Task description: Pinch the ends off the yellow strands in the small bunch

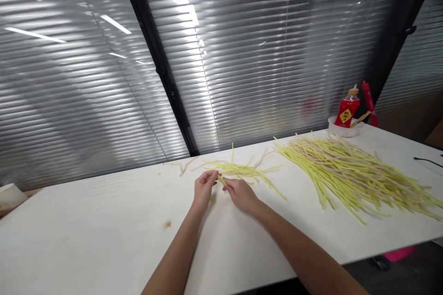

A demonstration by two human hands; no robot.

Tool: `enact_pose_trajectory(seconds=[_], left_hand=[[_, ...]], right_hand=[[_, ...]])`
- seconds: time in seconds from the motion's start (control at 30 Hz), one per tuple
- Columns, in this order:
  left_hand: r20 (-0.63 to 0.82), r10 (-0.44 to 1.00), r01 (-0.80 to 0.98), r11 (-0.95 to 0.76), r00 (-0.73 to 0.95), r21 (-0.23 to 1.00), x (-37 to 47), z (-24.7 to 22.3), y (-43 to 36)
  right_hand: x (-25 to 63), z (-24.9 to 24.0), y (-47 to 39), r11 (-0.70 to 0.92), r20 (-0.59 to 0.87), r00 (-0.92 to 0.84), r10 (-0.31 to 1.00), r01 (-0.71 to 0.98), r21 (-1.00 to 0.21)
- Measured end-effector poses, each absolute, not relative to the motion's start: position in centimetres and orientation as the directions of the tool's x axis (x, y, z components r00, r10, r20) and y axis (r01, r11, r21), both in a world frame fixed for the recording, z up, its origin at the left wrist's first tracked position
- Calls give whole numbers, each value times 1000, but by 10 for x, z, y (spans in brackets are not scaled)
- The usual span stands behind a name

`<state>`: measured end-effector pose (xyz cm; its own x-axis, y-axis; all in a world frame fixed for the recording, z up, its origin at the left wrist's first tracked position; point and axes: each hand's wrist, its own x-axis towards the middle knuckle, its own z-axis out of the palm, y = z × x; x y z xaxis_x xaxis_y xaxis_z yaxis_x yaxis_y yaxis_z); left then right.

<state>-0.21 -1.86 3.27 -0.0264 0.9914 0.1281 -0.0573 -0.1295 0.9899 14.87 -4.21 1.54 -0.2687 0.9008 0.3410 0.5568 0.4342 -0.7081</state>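
Note:
My left hand and my right hand meet over the middle of the table. Both pinch a short yellow-green strip, apparently a fuzzy pipe cleaner, that spans the gap between them. Its ends are hidden by my fingers. Just beyond my hands lies a loose spread of yellow and beige pipe cleaners. A small yellow bit shows under my left hand; whether it joins the held piece I cannot tell.
A large heap of yellow and beige pipe cleaners covers the table's right side. Behind it stands a clear tub with a red bottle. A white roll-like object sits far left. Glass with blinds borders the white table.

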Motion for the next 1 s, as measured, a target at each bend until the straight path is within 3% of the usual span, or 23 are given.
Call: enact_pose_trajectory(seconds=[0.1,0.23,0.4,0.47,0.53,0.6,0.67,0.83,1.0], left_hand=[[160,987,24,-159,-34,987,-9,37,-16],[241,970,116,-235,-38,965,-22,37,-11],[396,909,402,-317,-130,859,-48,34,-4],[434,901,547,-356,-15,757,-56,35,-7],[424,877,658,-458,225,598,-58,37,-13],[343,820,698,-571,459,432,-54,38,-22],[247,769,708,-639,590,300,-46,39,-31],[127,745,741,-666,655,82,-38,41,-45],[155,726,736,-677,670,-12,-56,36,-50]], right_hand=[[150,13,-39,415,367,-204,908,569,-710],[154,12,-39,465,389,-256,885,527,-712],[162,11,-37,461,378,-265,887,533,-709],[166,10,-34,458,396,-235,888,541,-705],[169,8,-32,466,428,-207,880,547,-695],[171,7,-30,476,458,-184,870,556,-681],[171,6,-29,479,477,-166,863,569,-668],[168,3,-28,501,501,-181,847,588,-635],[165,2,-28,512,491,-211,845,586,-629]])
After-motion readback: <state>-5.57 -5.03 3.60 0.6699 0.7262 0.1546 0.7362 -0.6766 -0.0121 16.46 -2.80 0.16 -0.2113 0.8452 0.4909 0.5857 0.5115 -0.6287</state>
